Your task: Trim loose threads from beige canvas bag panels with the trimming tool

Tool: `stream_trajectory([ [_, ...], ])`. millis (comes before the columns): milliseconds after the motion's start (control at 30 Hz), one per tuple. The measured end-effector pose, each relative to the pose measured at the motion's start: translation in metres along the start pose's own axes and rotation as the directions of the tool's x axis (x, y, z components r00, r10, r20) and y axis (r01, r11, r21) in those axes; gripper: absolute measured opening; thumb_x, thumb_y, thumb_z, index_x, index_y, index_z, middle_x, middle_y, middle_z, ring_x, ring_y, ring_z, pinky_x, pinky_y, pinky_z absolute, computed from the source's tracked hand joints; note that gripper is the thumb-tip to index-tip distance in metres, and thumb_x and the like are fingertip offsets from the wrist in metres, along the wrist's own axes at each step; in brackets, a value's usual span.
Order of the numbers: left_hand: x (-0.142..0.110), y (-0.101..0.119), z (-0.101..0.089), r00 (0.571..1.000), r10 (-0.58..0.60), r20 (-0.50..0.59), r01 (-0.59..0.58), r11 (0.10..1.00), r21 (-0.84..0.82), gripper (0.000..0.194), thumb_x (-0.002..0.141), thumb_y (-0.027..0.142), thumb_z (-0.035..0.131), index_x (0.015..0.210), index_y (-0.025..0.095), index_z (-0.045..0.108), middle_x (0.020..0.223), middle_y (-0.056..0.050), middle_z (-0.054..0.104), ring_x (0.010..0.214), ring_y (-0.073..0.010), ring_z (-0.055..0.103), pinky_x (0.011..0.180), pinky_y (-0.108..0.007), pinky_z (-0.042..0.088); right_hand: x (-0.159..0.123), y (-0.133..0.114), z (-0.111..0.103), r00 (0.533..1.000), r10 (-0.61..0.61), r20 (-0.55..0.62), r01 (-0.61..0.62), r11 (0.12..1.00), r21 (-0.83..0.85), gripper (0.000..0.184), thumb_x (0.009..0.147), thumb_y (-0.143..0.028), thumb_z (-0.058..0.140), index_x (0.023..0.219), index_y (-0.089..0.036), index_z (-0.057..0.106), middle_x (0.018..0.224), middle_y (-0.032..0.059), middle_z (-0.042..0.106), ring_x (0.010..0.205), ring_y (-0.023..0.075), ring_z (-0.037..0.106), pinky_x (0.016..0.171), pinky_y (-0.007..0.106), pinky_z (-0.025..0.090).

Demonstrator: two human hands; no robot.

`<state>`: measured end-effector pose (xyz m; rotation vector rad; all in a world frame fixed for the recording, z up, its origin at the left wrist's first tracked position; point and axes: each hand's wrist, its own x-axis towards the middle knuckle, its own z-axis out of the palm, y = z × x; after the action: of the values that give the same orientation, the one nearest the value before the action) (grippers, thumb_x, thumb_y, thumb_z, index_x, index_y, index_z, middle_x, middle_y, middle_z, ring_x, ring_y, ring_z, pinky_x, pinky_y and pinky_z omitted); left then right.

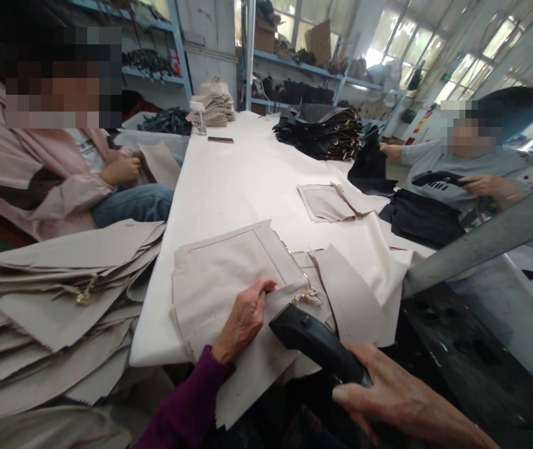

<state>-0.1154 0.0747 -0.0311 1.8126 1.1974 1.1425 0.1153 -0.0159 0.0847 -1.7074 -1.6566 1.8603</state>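
My left hand [246, 315], in a purple sleeve, is closed on the edge of a beige fabric piece [257, 362] at the table's near edge. The piece hangs down over that edge, and more beige panels [220, 268] with stitched lines lie beneath and behind it. A zipper with metal pulls [310, 297] runs along the panels, right of my left fingers. My right hand [374, 380] grips a black handheld tool [317, 337] by its handle. Its wide, blunt head points at the fabric, close to the pulls; whether it touches is unclear. What exact kind of tool it is, I cannot tell.
Stacked beige pieces [60, 299] stand to the left. On the white table [243, 168] are a smaller beige piece [325, 202], a black pile [317, 128] and a phone-like object [220, 140]. One person sits at left, another at right with a similar tool. A metal bar [482, 234] slants across the right.
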Motion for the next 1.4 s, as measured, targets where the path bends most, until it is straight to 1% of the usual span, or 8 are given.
stream_trajectory([
  [167, 0.001, 0.006, -0.001, 1.0, 0.011, 0.003, -0.011, 1.0, 0.013, 0.027, 0.084, 0.009, 0.037, 0.1, 0.019, 0.055, 0.094, -0.005, 0.067, 0.091, -0.0168, 0.063, 0.084, -0.029, 0.048, 0.015, 0.021, -0.015, 0.996, -0.084, 0.032, 0.081, 0.993, 0.091, 0.032, 0.079, -0.047, 0.06, 0.081, -0.016, 0.054, 0.049, -0.0055, 0.053, 0.041, 0.0085, 0.047, 0.041, 0.017, 0.036],
  [333, 0.001, 0.008, -0.001, 1.0, 0.011, 0.002, -0.011, 1.0, 0.02, 0.027, 0.083, 0.009, 0.037, 0.1, 0.018, 0.056, 0.095, -0.005, 0.066, 0.092, -0.0167, 0.062, 0.084, -0.028, 0.047, 0.016, 0.033, -0.03, 0.987, -0.155, 0.035, 0.15, 0.982, 0.117, 0.039, 0.079, -0.053, 0.057, 0.075, -0.014, 0.056, 0.048, -0.0046, 0.052, 0.039, 0.0089, 0.046, 0.04, 0.019, 0.036],
  [600, 0.0, 0.007, 0.0, 1.0, 0.003, 0.022, -0.004, 0.999, 0.05, 0.027, 0.083, 0.009, 0.04, 0.101, 0.018, 0.057, 0.096, -0.005, 0.066, 0.09, -0.0173, 0.062, 0.083, -0.028, 0.047, -0.015, 0.046, -0.058, 0.965, -0.075, -0.253, 0.074, 0.997, -0.014, 0.033, 0.083, -0.047, 0.056, 0.069, -0.017, 0.05, 0.045, -0.0047, 0.052, 0.039, 0.0109, 0.048, 0.044, 0.023, 0.04],
  [733, 0.001, 0.008, 0.0, 1.0, -0.01, 0.021, 0.009, 0.998, 0.069, 0.027, 0.083, 0.01, 0.039, 0.1, 0.019, 0.058, 0.099, -0.005, 0.067, 0.091, -0.0173, 0.062, 0.083, -0.028, 0.047, -0.027, 0.05, -0.062, 0.949, -0.062, -0.31, 0.043, 0.997, -0.068, 0.035, 0.083, -0.051, 0.054, 0.07, -0.018, 0.052, 0.047, -0.0034, 0.053, 0.042, 0.013, 0.05, 0.045, 0.024, 0.04],
  [900, 0.001, 0.009, 0.001, 1.0, -0.008, 0.024, 0.005, 0.996, 0.087, 0.025, 0.084, 0.012, 0.04, 0.1, 0.018, 0.058, 0.097, -0.005, 0.066, 0.09, -0.0168, 0.062, 0.082, -0.027, 0.047, -0.033, 0.057, -0.044, 0.977, -0.058, -0.205, 0.045, 0.997, -0.066, 0.037, 0.081, -0.054, 0.055, 0.074, -0.018, 0.055, 0.049, -0.0036, 0.054, 0.045, 0.0134, 0.051, 0.048, 0.023, 0.04],
  [1033, 0.001, 0.012, 0.001, 1.0, -0.017, 0.024, 0.014, 0.994, 0.106, 0.023, 0.086, 0.014, 0.04, 0.099, 0.018, 0.059, 0.096, -0.005, 0.066, 0.089, -0.0169, 0.061, 0.081, -0.027, 0.047, -0.017, 0.061, -0.03, 0.996, -0.089, -0.029, 0.091, 0.993, 0.079, 0.035, 0.08, -0.05, 0.058, 0.089, -0.017, 0.056, 0.049, -0.0065, 0.052, 0.042, 0.0099, 0.046, 0.045, 0.02, 0.035],
  [1100, 0.001, 0.013, 0.001, 1.0, -0.011, 0.027, 0.008, 0.994, 0.113, 0.023, 0.085, 0.013, 0.04, 0.098, 0.018, 0.059, 0.096, -0.005, 0.066, 0.089, -0.0169, 0.061, 0.081, -0.027, 0.047, -0.005, 0.059, -0.031, 0.994, -0.111, 0.016, 0.108, 0.987, 0.12, 0.035, 0.08, -0.049, 0.059, 0.088, -0.016, 0.056, 0.049, -0.0063, 0.052, 0.042, 0.0092, 0.046, 0.044, 0.019, 0.036],
  [1400, 0.001, 0.013, 0.002, 0.998, -0.023, 0.056, 0.016, 0.993, 0.116, 0.025, 0.086, 0.014, 0.042, 0.103, 0.018, 0.059, 0.104, -0.006, 0.064, 0.093, -0.017, 0.06, 0.085, -0.027, 0.046, 0.02, 0.041, -0.053, 0.986, -0.153, -0.066, 0.16, 0.98, 0.12, 0.028, 0.081, -0.041, 0.056, 0.07, -0.016, 0.053, 0.047, -0.0055, 0.051, 0.038, 0.0085, 0.046, 0.041, 0.018, 0.037],
])
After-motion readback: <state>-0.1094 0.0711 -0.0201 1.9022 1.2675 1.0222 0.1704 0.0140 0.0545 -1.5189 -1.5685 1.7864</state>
